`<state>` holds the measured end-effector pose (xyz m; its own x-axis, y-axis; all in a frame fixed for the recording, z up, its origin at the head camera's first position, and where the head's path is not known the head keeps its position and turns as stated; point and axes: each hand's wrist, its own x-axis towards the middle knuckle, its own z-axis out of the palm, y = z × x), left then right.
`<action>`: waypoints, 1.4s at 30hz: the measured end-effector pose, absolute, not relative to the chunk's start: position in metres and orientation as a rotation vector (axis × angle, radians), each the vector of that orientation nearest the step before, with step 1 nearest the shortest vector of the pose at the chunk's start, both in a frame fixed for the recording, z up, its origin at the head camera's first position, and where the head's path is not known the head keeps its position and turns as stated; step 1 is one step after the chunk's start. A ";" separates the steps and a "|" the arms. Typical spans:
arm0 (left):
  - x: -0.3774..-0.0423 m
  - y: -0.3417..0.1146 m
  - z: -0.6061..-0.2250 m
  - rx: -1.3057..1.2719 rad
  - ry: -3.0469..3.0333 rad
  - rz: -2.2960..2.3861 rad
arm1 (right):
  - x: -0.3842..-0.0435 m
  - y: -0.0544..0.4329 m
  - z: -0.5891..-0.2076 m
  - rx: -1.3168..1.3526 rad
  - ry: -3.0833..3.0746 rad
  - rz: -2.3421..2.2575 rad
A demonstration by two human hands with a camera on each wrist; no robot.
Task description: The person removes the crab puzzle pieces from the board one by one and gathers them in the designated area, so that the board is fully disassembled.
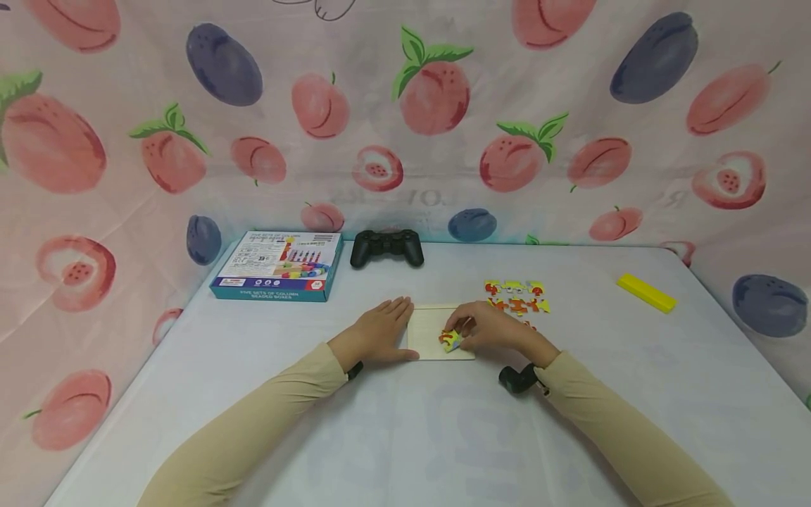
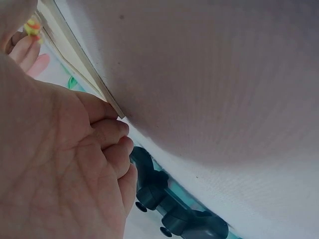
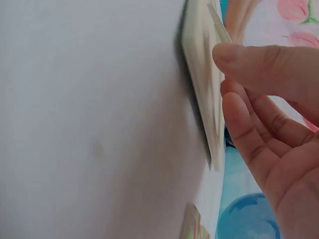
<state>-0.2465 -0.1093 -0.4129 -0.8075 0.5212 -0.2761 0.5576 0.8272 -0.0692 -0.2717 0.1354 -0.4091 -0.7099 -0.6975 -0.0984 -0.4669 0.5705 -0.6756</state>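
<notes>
A pale wooden puzzle tray (image 1: 424, 331) with a raised rim lies flat on the table between the two hands. My left hand (image 1: 380, 329) rests along the tray's left edge, fingers straight and thumb at the near left corner; in the left wrist view the fingertips touch the tray's rim (image 2: 75, 52). My right hand (image 1: 484, 327) pinches a yellow, red and blue jigsaw piece (image 1: 449, 341) just over the tray's right part. In the right wrist view the piece shows edge-on at the thumb. More jigsaw pieces (image 1: 517, 305) lie in rows beyond the right hand, partly hidden by it.
A boxed toy set (image 1: 272, 267) lies at the back left, with a black game controller (image 1: 387, 248) beside it. On the right sits a yellow bar (image 1: 646, 293). A fruit-print cloth (image 1: 437, 176) hangs behind the table's far edge.
</notes>
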 end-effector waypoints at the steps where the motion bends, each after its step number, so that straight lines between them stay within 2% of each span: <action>1: -0.247 -0.109 -0.413 0.832 2.763 -0.214 | -0.272 0.138 -0.409 -0.950 2.466 -0.918; 11: -0.246 -0.111 -0.414 0.844 2.771 -0.195 | -0.268 0.191 -0.405 -0.904 2.601 -1.132; 25: -0.246 -0.111 -0.412 0.850 2.779 -0.188 | -0.264 0.270 -0.402 -0.649 2.798 -0.990; 42: -0.247 -0.111 -0.415 0.870 2.775 -0.200 | -0.271 0.286 -0.414 -0.529 2.694 -0.983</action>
